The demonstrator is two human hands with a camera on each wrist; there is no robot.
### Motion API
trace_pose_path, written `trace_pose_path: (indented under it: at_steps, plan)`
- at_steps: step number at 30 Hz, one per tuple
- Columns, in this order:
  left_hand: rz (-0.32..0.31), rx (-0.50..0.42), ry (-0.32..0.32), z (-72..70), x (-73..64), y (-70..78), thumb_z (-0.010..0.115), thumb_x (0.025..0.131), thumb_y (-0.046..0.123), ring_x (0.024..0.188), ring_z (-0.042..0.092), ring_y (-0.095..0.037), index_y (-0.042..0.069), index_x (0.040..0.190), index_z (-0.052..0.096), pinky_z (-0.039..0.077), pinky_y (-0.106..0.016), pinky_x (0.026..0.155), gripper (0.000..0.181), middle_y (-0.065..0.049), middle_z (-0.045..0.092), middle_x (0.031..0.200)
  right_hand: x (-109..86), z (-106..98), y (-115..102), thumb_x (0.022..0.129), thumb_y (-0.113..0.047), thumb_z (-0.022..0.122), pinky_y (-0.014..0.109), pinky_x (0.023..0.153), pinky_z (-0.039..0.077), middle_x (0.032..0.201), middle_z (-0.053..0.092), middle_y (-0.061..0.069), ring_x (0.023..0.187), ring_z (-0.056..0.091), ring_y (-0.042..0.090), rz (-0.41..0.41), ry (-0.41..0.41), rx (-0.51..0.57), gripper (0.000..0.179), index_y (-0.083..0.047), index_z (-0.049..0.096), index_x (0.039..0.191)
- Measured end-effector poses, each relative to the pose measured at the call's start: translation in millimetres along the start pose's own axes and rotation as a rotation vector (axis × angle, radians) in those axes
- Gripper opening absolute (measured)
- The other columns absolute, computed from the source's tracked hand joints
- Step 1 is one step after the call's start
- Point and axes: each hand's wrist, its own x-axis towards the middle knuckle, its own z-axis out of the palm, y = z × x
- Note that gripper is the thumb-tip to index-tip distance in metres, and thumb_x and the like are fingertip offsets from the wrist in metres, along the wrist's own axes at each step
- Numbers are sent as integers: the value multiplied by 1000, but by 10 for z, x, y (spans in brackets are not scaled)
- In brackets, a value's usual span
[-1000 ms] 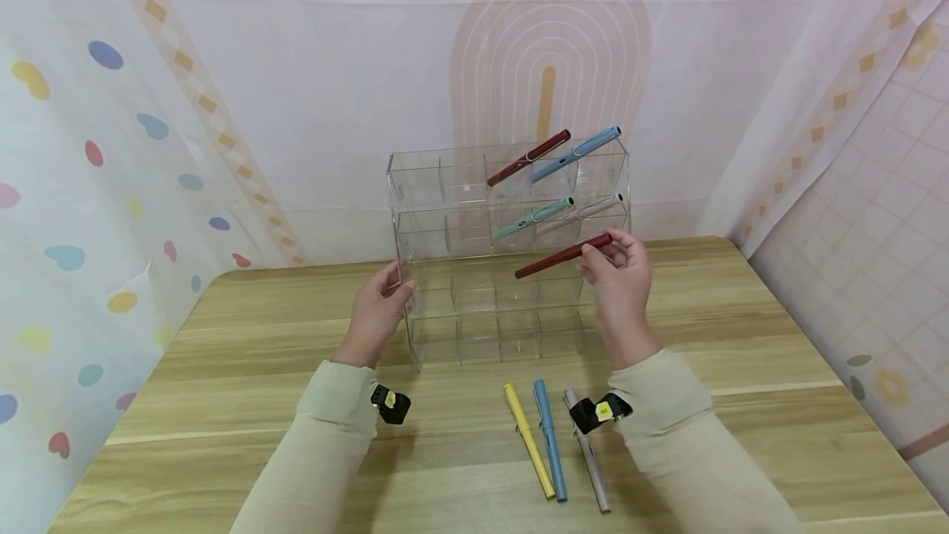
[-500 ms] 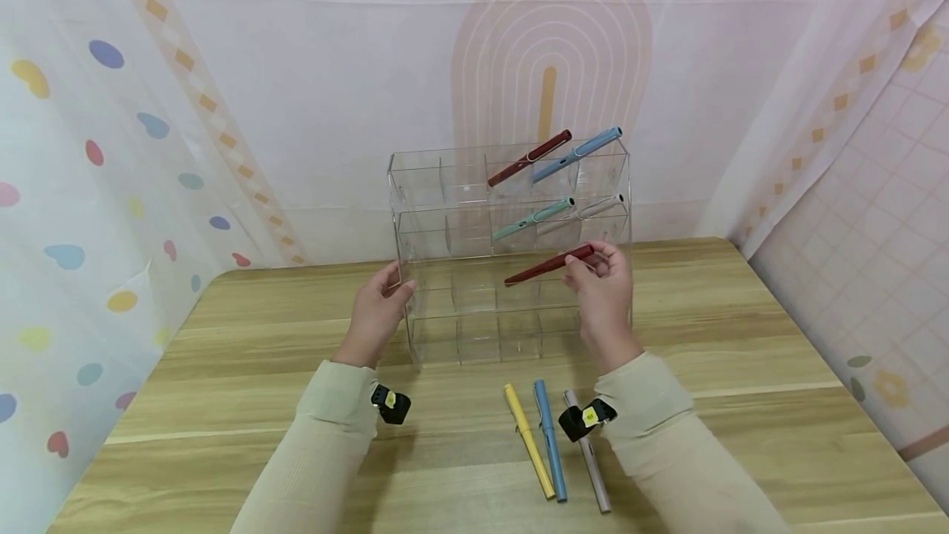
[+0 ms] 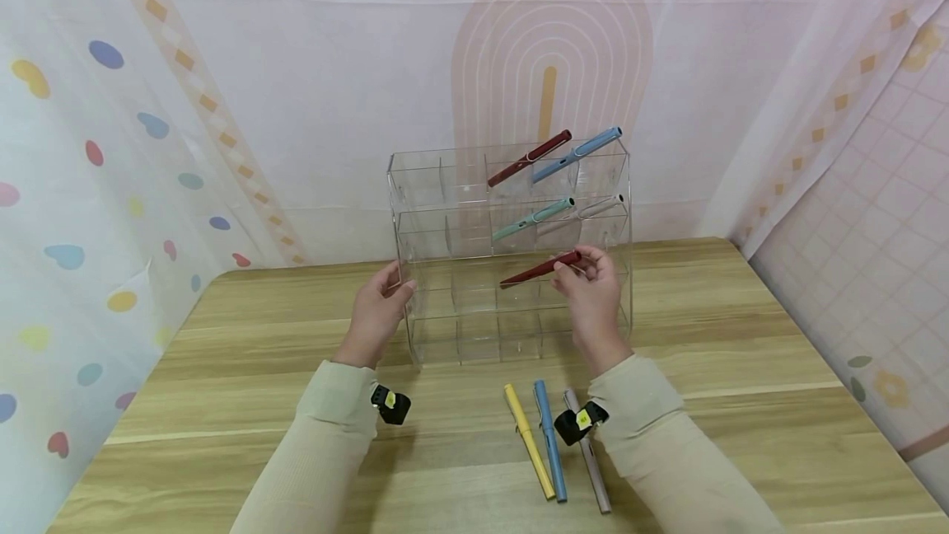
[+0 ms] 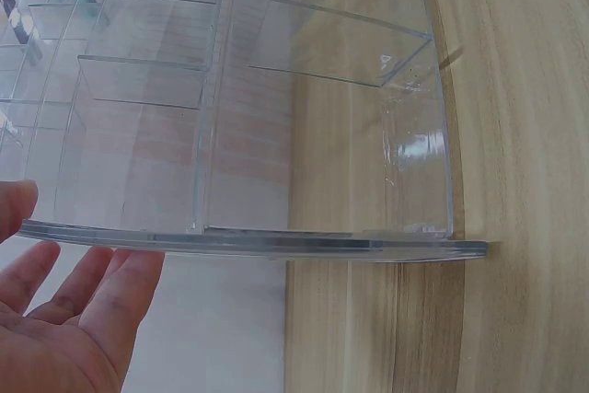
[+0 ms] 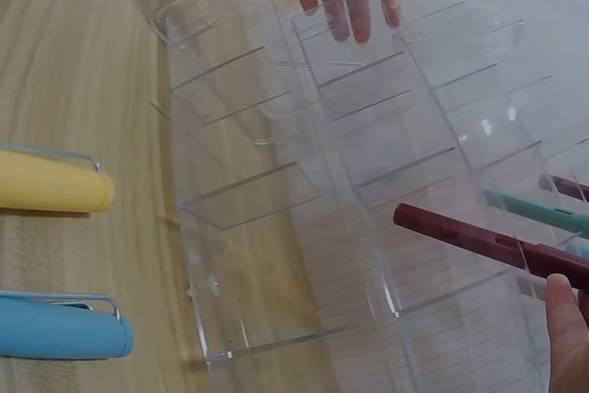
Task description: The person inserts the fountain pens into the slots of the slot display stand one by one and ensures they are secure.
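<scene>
My left hand grips the left side wall of a clear acrylic pen rack, thumb inside and fingers outside. In the left wrist view, that wall runs between the thumb and the other fingers. With my right hand I pinch a dark red pen near its upper right end. The pen slants down to the left at the rack's third tier from the top; in the right wrist view its free end is over the clear compartments. Whether it touches the rack, I cannot tell.
On the top tier lean another dark red pen and a light blue pen. Below them are a mint green pen and a pale grey pen. Yellow, blue and greyish pens lie on the wooden table.
My right hand has moved left and slightly down with the dark red pen, bringing it closer to the third tier. The left hand has stayed on the rack's side.
</scene>
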Motion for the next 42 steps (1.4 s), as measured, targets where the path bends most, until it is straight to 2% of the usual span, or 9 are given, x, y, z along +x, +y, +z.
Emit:
trace_pose_path:
  at_steps: [9, 15, 19, 23, 30, 34, 37, 42]
  plan:
    - [5, 3, -3, -1, -12, 8, 49, 102, 15, 134, 40, -31, 6, 152, 27, 41, -47, 103, 56, -19, 39, 148, -19, -6, 49, 86, 16, 57, 18, 65, 54, 97, 60, 6, 82, 61, 9, -21, -28, -45, 32, 6, 50, 116]
    - [5, 7, 0, -3, -6, 4, 49, 102, 16, 134, 40, -31, 7, 152, 28, 41, -48, 103, 56, -18, 39, 148, -23, -17, 84, 86, 18, 54, 18, 66, 53, 98, 65, 12, 83, 64, 8, -55, -71, -44, 25, 3, 51, 106]
    - [10, 11, 2, 2, 0, -4, 49, 102, 16, 133, 41, -31, 6, 152, 29, 42, -47, 102, 55, -18, 40, 148, -17, -16, 86, 85, 19, 53, 18, 65, 53, 95, 66, 9, 82, 64, 8, -65, -73, -58, 26, 0, 52, 103]
    - [9, 6, 2, 6, 5, -11, 49, 101, 15, 131, 42, -30, 7, 151, 30, 43, -46, 101, 54, -17, 42, 146, -20, -18, 74, 85, 20, 53, 17, 65, 52, 96, 65, 8, 83, 63, 7, -60, -78, -83, 27, 2, 52, 106]
    - [3, 1, 2, 16, 2, -21, 49, 101, 13, 131, 43, -29, 7, 151, 31, 43, -46, 101, 53, -16, 43, 146, -23, -58, 50, 85, 18, 55, 14, 74, 51, 111, 62, 21, 91, 61, 9, -57, -107, -160, 35, 9, 49, 118]
    - [-3, 11, 0, 17, 0, -8, 49, 101, 14, 132, 42, -30, 8, 151, 30, 43, -47, 102, 54, -17, 41, 147, -21, -103, 24, 85, 11, 61, 12, 75, 49, 109, 58, 14, 90, 57, 8, -63, -87, -232, 36, 8, 50, 120]
    - [-1, 10, 1, 17, 2, 1, 49, 101, 14, 132, 42, -31, 7, 151, 30, 42, -47, 102, 54, -18, 40, 147, -20, -133, -12, 86, 2, 66, 12, 69, 48, 103, 54, 5, 85, 54, 6, -63, -49, -297, 34, 6, 52, 117]
    - [7, 3, 4, 17, 2, 2, 49, 101, 13, 130, 43, -31, 5, 151, 31, 41, -47, 103, 53, -19, 42, 145, -9, -147, -75, 88, -9, 69, 15, 63, 49, 99, 52, 3, 76, 54, 5, -40, -46, -370, 33, 2, 54, 115]
